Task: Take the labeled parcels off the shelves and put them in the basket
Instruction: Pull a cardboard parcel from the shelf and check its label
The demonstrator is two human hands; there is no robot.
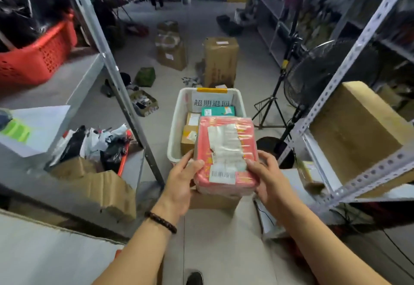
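A flat red parcel [225, 150] wrapped in clear film, with white labels on top, is held in front of me above the near end of the white basket [175, 118]. My left hand [181, 183] grips its left near corner, thumb on top. My right hand [268, 177] grips its right near corner. The basket stands on the floor in the aisle and holds a teal box [218, 111] and two small brown cartons [189, 136]. A white sign with printed characters leans at the basket's far end.
Metal shelving flanks the aisle. The left shelves hold a red crate [38, 56], bags and cardboard. A large brown box [356, 132] sits on the right shelf. A floor fan [313, 71] and tripod stand to the right. Cartons [220, 62] lie on the floor beyond the basket.
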